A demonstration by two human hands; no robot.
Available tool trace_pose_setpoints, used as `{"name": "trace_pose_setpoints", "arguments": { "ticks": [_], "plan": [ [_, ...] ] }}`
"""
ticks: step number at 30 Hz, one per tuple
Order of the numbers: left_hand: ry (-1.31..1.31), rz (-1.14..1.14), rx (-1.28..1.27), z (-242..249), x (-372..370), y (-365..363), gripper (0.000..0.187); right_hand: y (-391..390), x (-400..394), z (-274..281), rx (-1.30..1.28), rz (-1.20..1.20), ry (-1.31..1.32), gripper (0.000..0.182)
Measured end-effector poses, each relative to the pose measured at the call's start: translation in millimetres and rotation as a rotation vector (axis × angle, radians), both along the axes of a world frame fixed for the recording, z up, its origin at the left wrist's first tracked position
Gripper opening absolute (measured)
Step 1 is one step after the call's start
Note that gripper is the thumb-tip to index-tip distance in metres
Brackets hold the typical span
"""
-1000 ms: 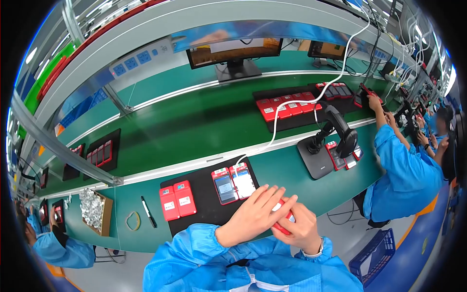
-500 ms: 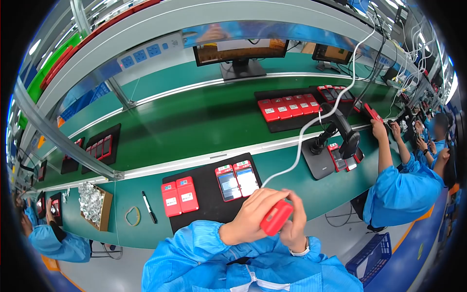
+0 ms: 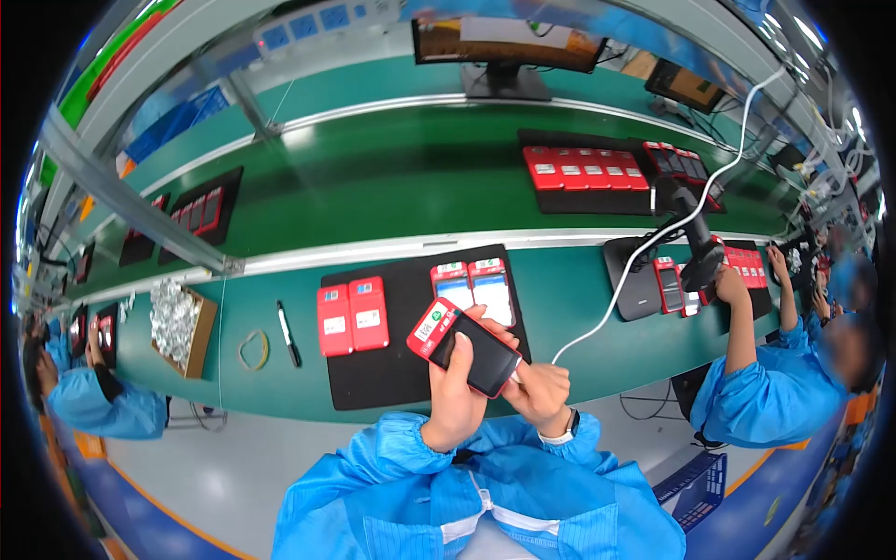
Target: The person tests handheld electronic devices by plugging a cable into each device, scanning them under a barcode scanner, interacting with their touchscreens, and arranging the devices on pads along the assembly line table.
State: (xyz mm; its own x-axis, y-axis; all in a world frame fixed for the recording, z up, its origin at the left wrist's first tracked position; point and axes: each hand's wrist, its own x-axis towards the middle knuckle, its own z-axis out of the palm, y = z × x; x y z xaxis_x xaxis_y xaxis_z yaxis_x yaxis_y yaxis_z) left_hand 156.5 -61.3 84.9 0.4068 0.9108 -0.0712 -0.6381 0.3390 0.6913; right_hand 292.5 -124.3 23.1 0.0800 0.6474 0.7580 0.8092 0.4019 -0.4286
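My left hand [image 3: 453, 397] is closed around a red handheld terminal [image 3: 487, 357] with a dark screen, its face tilted up toward me. At the terminal's lower end, my right hand [image 3: 543, 392] pinches the end of a white cable [image 3: 744, 131]; whether the plug is inserted is hidden by the fingers. Behind the held terminal, two more red terminals [image 3: 492, 291] lie face up with lit screens on a black mat [image 3: 387, 381]. Left of them, two red terminals [image 3: 369, 315] lie back up, with white labels showing.
A black scanner [image 3: 702, 269] stands right of the mat. To the left are a marker pen [image 3: 287, 334], a rubber band [image 3: 252, 351] and a carton [image 3: 198, 341] of clear packets. Several red terminals [image 3: 586, 168] line the raised shelf below a monitor [image 3: 504, 42]. A co-worker [image 3: 770, 387] sits at right.
The red terminal turned from end-on to screen up and moved down-left. My right hand shifted to its lower end. The camera view tilted down. The co-worker's hand at right moved down toward the bench.
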Motion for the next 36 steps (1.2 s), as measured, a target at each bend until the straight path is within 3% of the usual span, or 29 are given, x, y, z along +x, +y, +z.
{"name": "trace_pose_setpoints", "arguments": {
  "ticks": [7,10,12,14,16,18,19,20,23,26,28,30,36],
  "plan": [
    [0.103,0.163,-0.156,-27,-30,24,0.041,8,-20,-14,-0.155,0.065,-0.137,0.034],
    [0.073,0.385,-0.152,-38,-33,39,0.037,12,-20,-9,-0.139,-0.106,-0.045,0.030],
    [0.203,0.445,-0.111,-39,-47,57,0.034,12,-6,-3,-0.146,-0.198,-0.127,0.028],
    [0.511,0.334,0.018,-49,-63,78,0.031,13,7,2,-0.133,-0.203,-0.209,0.027],
    [1.132,0.521,0.512,-95,-71,96,0.053,9,14,6,-0.133,-0.194,-0.246,0.027],
    [1.201,0.279,0.247,-72,-66,91,0.062,7,20,8,-0.138,-0.178,-0.240,0.027],
    [1.204,0.315,0.373,-87,-64,89,0.067,7,21,6,-0.131,-0.166,-0.195,0.027],
    [1.141,0.369,0.469,-94,-60,88,0.061,6,22,6,-0.126,-0.162,-0.174,0.027],
    [1.301,0.438,0.880,-95,-60,86,0.037,4,23,7,-0.111,-0.147,-0.124,0.028],
    [1.380,0.178,1.002,-102,-91,107,0.035,2,24,7,-0.100,-0.125,-0.111,0.028],
    [1.748,0.314,1.154,-93,-100,121,0.044,-1,24,7,-0.107,-0.116,-0.105,0.028],
    [1.827,0.268,1.092,-94,-113,131,0.054,-1,25,7,-0.120,-0.108,-0.102,0.024],
    [1.729,0.035,1.095,-72,-120,101,0.058,-1,27,13,-0.162,-0.118,-0.114,0.017]
  ]
}}
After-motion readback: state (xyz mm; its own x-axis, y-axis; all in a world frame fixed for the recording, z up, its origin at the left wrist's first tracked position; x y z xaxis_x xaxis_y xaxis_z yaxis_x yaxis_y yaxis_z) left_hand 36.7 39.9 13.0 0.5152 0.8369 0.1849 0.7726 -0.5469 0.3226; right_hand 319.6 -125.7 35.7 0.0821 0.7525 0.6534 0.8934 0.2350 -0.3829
